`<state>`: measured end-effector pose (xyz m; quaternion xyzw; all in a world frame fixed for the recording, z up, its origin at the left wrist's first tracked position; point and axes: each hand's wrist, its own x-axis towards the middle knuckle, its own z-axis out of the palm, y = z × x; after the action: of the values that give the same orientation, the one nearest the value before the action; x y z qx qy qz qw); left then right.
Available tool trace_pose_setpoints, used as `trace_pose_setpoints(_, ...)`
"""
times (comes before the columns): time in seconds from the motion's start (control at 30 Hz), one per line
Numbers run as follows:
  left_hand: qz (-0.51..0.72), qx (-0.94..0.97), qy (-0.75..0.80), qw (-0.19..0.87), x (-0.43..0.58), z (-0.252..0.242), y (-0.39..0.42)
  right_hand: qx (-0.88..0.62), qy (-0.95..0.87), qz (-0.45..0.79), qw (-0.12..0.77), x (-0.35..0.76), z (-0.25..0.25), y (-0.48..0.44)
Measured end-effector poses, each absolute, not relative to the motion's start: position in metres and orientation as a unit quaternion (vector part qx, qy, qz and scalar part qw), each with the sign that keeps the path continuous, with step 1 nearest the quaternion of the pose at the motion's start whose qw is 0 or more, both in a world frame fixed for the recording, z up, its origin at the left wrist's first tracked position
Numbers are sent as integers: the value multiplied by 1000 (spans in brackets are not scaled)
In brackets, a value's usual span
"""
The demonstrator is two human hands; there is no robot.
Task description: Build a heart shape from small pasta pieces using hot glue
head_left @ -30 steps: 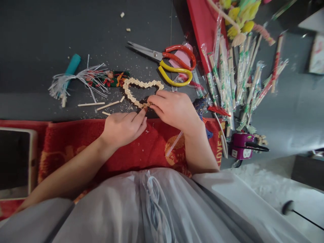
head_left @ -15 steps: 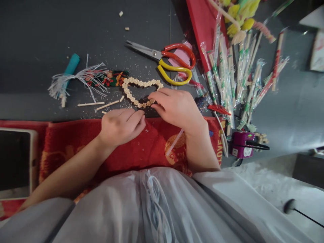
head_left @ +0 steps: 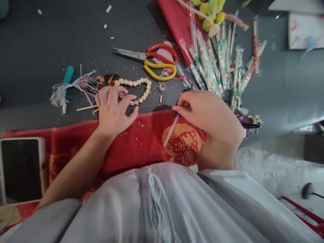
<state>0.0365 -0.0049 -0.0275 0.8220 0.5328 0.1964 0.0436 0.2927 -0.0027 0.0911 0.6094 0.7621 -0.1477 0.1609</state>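
Heart, a knobbly loop of cream beads, is lying on the dark, crumb-strewn counter just above the red pile cloth. Left hand is resting open, fingers spread, over its left lobe. Right hand, having left the heart's tip, is pinching a thin pale stick.

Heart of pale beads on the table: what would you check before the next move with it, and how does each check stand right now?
1. Heart of beads lies flat on the table: ok.
2. Left hand fingers rest on its near-left side: ok.
3. Right hand fingers meet the thin stick at its upper end; whether they grip it: cannot tell.
4. Scissors closed, apart from both hands: ok.
5. Crumbs and short stick bits lie scattered around the heart: not ok.
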Motion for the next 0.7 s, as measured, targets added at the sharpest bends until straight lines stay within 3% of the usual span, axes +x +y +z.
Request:
trace_pose_setpoints(0.2, 208, 816, 534, 78, 37, -31, -2, 711, 696, -61, 82, 345, 64, -59)
trace_pose_setpoints(0.37, 225, 822, 522, 42, 36, -37, 0, 723, 682, -82, 80, 342, 40, -77)
trace_pose_setpoints(0.53, 226, 818, 526, 59, 36, -39, 2, 761, 645, -75, 14, 336, 25, -73)
trace_pose_setpoints(0.7, 233, 797, 545, 117, 39, -39, 4, 757, 645, -75, 68, 338, 23, -67)
